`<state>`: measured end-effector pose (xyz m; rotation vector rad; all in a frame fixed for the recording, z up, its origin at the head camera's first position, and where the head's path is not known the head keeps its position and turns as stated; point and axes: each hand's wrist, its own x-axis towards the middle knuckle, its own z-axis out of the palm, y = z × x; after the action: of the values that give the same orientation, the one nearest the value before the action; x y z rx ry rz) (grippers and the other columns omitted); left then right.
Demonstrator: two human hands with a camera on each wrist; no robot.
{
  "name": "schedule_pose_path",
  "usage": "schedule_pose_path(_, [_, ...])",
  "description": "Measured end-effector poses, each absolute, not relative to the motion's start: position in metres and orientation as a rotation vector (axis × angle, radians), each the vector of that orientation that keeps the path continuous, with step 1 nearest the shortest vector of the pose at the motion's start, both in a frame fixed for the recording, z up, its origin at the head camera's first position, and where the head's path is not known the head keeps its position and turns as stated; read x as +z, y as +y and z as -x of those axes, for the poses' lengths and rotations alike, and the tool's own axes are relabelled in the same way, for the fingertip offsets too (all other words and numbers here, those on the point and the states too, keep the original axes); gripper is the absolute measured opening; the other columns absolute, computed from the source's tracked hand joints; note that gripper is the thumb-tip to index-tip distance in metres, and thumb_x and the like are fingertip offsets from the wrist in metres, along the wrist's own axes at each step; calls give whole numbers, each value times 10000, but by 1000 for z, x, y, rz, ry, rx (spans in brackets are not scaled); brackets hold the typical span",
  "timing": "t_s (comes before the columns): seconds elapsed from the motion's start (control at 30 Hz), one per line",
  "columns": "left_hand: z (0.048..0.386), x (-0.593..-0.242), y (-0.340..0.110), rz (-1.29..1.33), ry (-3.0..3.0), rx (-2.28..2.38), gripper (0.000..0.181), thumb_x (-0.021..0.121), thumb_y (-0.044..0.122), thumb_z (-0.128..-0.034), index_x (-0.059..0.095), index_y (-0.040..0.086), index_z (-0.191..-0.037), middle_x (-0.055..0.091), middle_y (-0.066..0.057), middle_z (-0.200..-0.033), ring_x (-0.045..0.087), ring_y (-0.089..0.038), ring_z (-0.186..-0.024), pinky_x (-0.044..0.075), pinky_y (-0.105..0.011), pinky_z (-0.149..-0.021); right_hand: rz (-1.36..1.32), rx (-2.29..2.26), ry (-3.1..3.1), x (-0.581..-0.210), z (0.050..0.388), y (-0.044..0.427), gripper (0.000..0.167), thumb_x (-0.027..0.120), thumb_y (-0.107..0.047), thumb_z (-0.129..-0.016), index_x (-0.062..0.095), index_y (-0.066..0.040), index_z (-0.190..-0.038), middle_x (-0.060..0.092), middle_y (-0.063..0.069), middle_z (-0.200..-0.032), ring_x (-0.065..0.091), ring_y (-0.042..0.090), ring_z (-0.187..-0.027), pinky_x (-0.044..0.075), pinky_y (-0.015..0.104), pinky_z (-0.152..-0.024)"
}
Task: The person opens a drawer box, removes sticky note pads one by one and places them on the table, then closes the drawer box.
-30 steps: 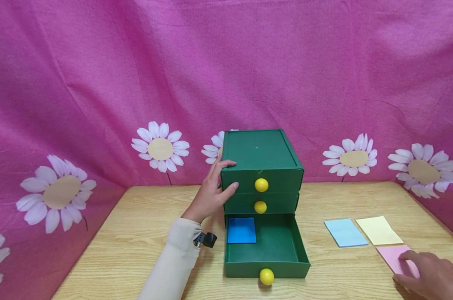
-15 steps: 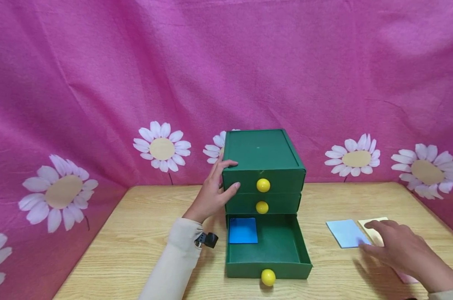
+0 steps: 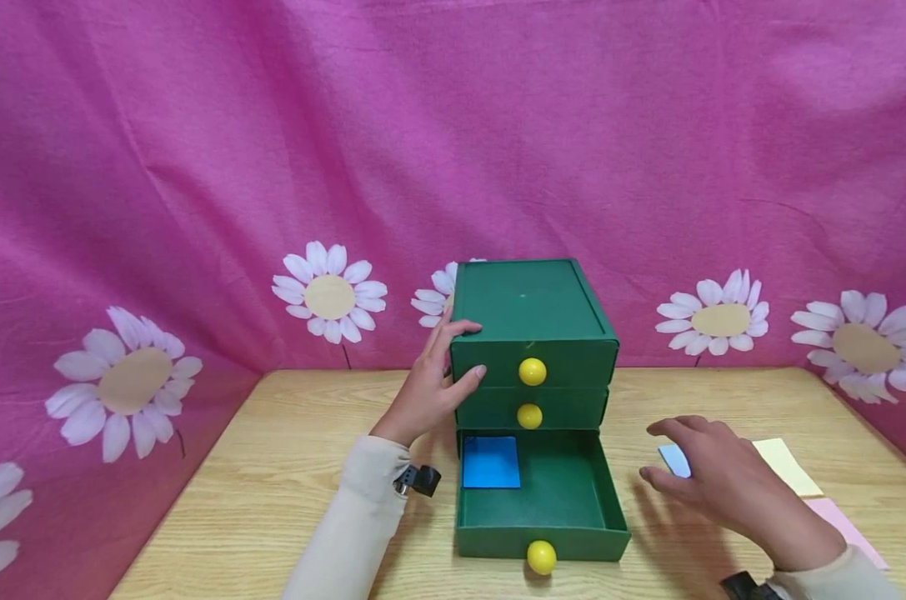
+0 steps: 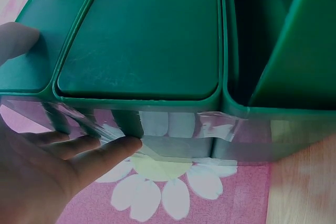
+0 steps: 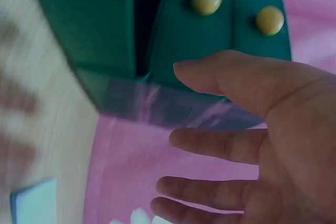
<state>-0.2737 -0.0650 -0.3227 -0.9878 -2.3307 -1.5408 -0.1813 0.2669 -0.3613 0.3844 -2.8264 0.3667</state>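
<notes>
In the head view, my left hand (image 3: 426,392) grips the upper left corner of a green drawer unit (image 3: 531,300), thumb on the front, fingers along the side and top. The bottom drawer (image 3: 565,492) is pulled out, and a blue square pad (image 3: 492,462) lies in its back left part. My right hand (image 3: 730,487) hovers right of the drawer, fingers spread and holding nothing. Behind it, partly hidden, lies a light blue pad (image 3: 673,459). The right wrist view shows that hand (image 5: 247,140) empty, near the unit's side.
A yellow pad (image 3: 790,467) and a pink pad (image 3: 846,532) lie on the wooden table (image 3: 227,500) at the right. Yellow knobs stick out from the drawer fronts, the lowest knob (image 3: 542,557) nearest the table's front. A pink cloth (image 3: 498,125) with daisies hangs behind.
My right hand has lifted off the pink pad and moved left over the yellow and light blue pads towards the drawer unit. The left hand keeps its grip on the corner.
</notes>
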Motion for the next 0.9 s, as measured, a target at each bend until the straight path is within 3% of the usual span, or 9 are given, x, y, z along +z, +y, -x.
schedule_pose_path(0.13, [273, -323, -66, 973, -2350, -1510, 493, 590, 124, -958, 387, 166, -1405, 8, -81, -1618, 161, -306, -1441, 459, -522, -957, -396, 381, -2840, -354, 180, 246, 411, 761, -346, -781, 665, -97, -1093, 635, 180, -1113, 580, 403, -986, 447, 613, -751])
schedule_pose_path(0.47, [282, -331, -67, 991, -2335, -1501, 506, 599, 134, -955, 379, 181, -1408, -9, -34, -1616, 141, -283, -1448, 453, -517, -966, -466, 440, -2921, -342, 184, 210, 342, 765, -353, -795, 676, -129, -1038, 649, 86, -1028, 603, 285, -916, 488, 553, -759])
schedule_pose_path(0.7, [302, -349, -67, 1021, -2285, -1549, 520, 614, 197, -952, 373, 304, -1400, -29, 79, -1605, 213, -271, -1422, 490, -523, -901, -521, 474, -2943, -334, 186, 190, 317, 766, -376, -799, 671, -166, -1016, 645, 47, -1027, 593, 230, -909, 487, 540, -785])
schedule_pose_path(0.9, [302, -350, -67, 1020, -2280, -1533, 513, 612, 213, -953, 374, 335, -1391, -15, 61, -1612, 231, -266, -1414, 494, -522, -894, -569, 489, -2951, -330, 185, 170, 276, 759, -352, -809, 682, -174, -1004, 623, 8, -960, 579, 195, -876, 524, 458, -753])
